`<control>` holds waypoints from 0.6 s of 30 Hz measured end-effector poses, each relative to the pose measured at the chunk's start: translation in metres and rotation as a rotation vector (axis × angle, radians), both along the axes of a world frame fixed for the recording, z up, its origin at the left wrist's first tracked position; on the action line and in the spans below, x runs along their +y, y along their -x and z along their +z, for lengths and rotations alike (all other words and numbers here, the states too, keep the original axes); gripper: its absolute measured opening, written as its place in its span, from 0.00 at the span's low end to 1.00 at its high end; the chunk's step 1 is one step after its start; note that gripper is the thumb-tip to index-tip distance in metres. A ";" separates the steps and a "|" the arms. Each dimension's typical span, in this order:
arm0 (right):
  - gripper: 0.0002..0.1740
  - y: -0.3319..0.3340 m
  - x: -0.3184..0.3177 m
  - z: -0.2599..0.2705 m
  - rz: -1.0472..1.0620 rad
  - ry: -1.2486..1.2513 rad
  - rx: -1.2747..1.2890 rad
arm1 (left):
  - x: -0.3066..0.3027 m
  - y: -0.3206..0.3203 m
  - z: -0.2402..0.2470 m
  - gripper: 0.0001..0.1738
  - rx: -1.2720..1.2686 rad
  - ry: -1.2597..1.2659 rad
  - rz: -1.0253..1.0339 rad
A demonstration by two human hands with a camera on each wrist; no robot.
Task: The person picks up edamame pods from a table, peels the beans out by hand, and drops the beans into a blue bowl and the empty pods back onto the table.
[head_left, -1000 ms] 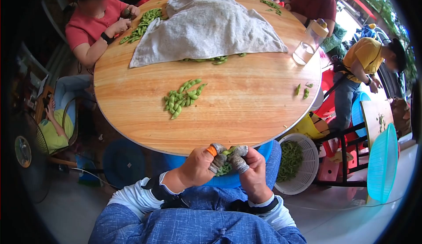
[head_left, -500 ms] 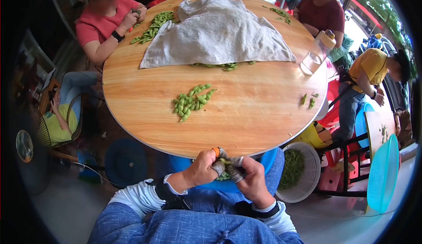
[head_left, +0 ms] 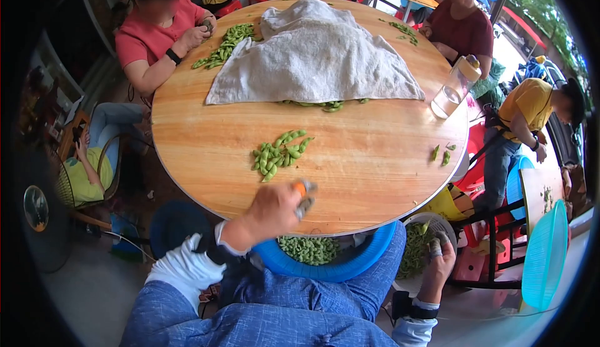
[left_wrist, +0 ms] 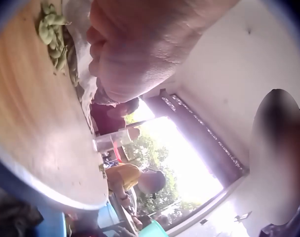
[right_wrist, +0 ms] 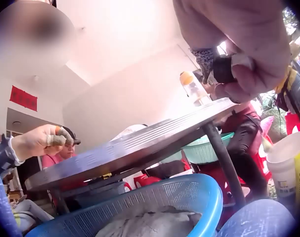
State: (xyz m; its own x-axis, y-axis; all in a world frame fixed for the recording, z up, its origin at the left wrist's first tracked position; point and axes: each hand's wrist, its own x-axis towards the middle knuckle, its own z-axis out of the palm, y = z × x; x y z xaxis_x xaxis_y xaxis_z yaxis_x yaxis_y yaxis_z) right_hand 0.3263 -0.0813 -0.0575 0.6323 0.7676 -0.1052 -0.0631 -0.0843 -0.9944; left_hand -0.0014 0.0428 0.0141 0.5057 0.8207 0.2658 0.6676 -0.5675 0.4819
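My left hand (head_left: 272, 209), blurred, is over the table's near edge, just below a small pile of edamame pods (head_left: 281, 154). Grey coverings and an orange band wrap its thumb and finger; they bend loosely with nothing visible in them. Out to the right, my right hand (head_left: 439, 264) is raised at the white basket (head_left: 445, 223) of green pods, its fingertips wrapped in grey. One pod (head_left: 425, 227) shows just beyond those fingertips, apart from them. Between my legs sits a blue tub (head_left: 356, 271) with shelled green beans (head_left: 306, 250) in it.
A grey cloth (head_left: 319, 59) covers a heap on the round wooden table (head_left: 369, 159), pods poking from under it. A water bottle (head_left: 455, 89) stands at the right edge near loose pods. People sit around the table. A turquoise basket (head_left: 545, 256) leans at far right.
My hands were together over the blue tub, working on a pod. They have parted: the left has moved up to the table, the right out to the white basket.
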 end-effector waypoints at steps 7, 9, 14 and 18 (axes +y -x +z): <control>0.08 0.026 0.003 0.005 0.140 -0.065 0.085 | 0.081 0.001 -0.012 0.09 0.393 -0.109 0.101; 0.07 0.035 0.011 0.009 0.150 -0.089 0.028 | 0.085 0.000 -0.011 0.07 0.422 -0.098 0.092; 0.05 0.045 0.029 0.018 0.114 -0.194 -0.032 | 0.083 0.012 -0.016 0.05 0.383 -0.073 0.140; 0.08 0.058 0.042 0.028 0.055 -0.224 0.032 | 0.071 0.019 -0.015 0.06 0.287 -0.102 0.088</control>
